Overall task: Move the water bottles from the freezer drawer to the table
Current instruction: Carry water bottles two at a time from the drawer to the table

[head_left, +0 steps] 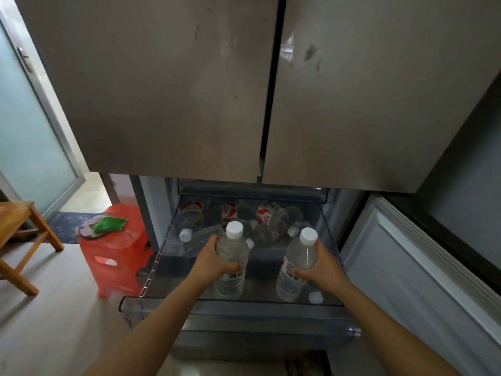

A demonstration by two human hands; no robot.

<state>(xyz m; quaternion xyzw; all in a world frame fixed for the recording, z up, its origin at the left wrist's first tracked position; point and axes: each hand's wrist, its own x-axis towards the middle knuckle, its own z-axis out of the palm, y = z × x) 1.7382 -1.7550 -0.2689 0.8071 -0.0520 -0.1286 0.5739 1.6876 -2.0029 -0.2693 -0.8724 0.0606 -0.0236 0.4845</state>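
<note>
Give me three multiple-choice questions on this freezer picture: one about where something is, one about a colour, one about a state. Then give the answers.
1. Relative to the freezer drawer, the red plastic stool stands:
A. to its left
B. to its right
C. inside it

2. The caps of the two held water bottles are:
A. blue
B. white
C. red

3. The bottles left in the drawer are:
A. standing upright
B. lying on their sides
C. stacked in a crate

Answers:
1. A, the stool shows beyond the drawer's left wall.
2. B, both caps are plain white.
3. B, their bodies and caps lie flat on the drawer floor.
</note>
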